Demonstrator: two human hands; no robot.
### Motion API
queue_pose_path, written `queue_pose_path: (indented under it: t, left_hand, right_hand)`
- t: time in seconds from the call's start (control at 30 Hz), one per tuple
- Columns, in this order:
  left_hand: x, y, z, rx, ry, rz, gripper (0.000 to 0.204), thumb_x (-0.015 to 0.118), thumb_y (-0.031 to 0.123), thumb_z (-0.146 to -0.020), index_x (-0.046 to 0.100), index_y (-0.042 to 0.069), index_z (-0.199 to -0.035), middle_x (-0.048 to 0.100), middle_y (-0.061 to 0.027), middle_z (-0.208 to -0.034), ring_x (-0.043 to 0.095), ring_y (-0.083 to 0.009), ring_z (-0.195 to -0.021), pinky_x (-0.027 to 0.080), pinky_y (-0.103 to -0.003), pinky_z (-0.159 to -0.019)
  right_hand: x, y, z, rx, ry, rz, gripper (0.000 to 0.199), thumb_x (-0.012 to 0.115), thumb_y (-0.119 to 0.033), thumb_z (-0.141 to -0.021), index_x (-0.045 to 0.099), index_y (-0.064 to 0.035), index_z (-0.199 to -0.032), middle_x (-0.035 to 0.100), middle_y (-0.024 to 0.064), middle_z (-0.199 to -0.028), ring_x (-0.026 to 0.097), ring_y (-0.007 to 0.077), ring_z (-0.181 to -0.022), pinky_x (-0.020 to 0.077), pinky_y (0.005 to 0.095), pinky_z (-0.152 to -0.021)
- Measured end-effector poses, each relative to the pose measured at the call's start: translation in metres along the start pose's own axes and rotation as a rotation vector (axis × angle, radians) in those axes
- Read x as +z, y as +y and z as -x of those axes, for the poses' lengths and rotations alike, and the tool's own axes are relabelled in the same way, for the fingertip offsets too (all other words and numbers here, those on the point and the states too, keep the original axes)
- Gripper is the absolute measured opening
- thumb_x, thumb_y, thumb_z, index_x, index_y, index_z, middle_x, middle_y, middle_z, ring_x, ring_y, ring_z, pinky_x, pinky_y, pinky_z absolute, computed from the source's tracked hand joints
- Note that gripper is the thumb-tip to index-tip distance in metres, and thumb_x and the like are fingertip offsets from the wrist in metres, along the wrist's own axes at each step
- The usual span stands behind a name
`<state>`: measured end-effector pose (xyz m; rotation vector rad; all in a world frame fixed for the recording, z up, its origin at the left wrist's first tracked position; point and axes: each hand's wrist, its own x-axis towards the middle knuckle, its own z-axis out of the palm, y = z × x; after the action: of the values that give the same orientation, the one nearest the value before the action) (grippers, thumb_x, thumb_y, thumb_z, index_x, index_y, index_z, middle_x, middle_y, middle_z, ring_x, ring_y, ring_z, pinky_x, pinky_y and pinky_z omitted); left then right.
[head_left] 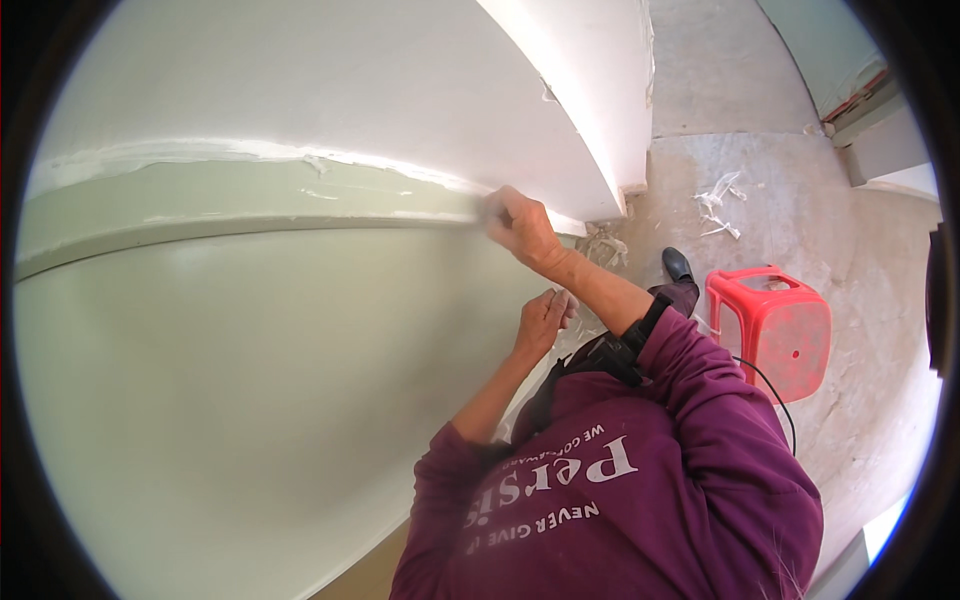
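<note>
My right hand [525, 230] is closed in a fist at the right end of a pale green trim strip [260, 190], close to the wall corner. Its fingertips are partly blurred, and whatever they grip, if anything, is hidden. Lower down, in front of a large pale green panel [200, 370], my left hand [542, 322] has its fingers curled together; I cannot make out anything in them. Rough white residue [200, 152] runs along the upper edge of the strip, where it meets the white wall [330, 90]. A dark gap lies between strip and panel.
A red plastic stool [795, 340] stands on the dusty floor [690, 100] to my right, with a black cable [775, 388] close by. Torn white scraps [720, 205] lie beyond my shoe [677, 264]. More crumpled scraps [605, 248] sit at the wall's foot.
</note>
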<state>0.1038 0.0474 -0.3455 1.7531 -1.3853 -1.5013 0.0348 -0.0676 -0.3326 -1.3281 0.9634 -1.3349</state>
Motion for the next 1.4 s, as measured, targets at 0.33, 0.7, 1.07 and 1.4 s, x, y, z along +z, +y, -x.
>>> queue_pose_path:
  t: [0.33,0.7,1.07,1.4]
  left_hand:
    - [-0.008,-0.003,0.001,0.029,-0.024,-0.068,0.035,0.041,0.027,-0.091,0.056,-0.001,-0.076,0.055,-0.0062,-0.062,0.050,-0.0109,-0.052,0.043,-0.024,-0.051]
    - [-0.010,-0.007,0.002,0.033,-0.009,-0.091,0.035,0.041,0.026,-0.091,0.056,-0.002,-0.076,0.056,-0.0066,-0.063,0.051,-0.0110,-0.052,0.043,-0.025,-0.051]
    - [-0.045,0.045,0.022,0.247,-0.015,-1.007,0.021,0.053,0.023,-0.081,0.057,0.003,-0.082,0.058,-0.0131,-0.078,0.057,-0.0289,-0.068,0.045,-0.038,-0.063]
    - [-0.086,0.150,0.024,1.020,0.369,-1.510,0.021,0.061,0.004,-0.067,0.060,0.003,-0.087,0.058,-0.0114,-0.092,0.055,-0.0289,-0.095,0.039,-0.050,-0.085]
  right_hand:
    - [-0.005,-0.003,-0.005,-0.094,-0.085,-0.005,0.028,0.063,-0.002,-0.071,0.052,-0.0061,-0.096,0.054,0.0068,-0.094,0.054,0.0171,-0.072,0.0460,0.0272,-0.062]
    - [-0.011,0.004,-0.011,-0.244,-0.119,0.041,0.012,0.060,-0.004,-0.073,0.050,-0.0050,-0.080,0.055,0.0073,-0.083,0.053,0.0247,-0.065,0.0438,0.0313,-0.059]
    - [0.001,-0.001,0.000,-0.118,-0.012,-0.041,0.016,0.059,0.004,-0.066,0.045,-0.0038,-0.072,0.057,0.0064,-0.076,0.051,0.0225,-0.058,0.0421,0.0303,-0.052]
    - [-0.010,-0.007,-0.003,-0.058,-0.158,-0.163,0.012,0.057,0.005,-0.067,0.047,-0.0008,-0.071,0.055,0.0085,-0.074,0.048,0.0189,-0.059,0.0413,0.0287,-0.054]
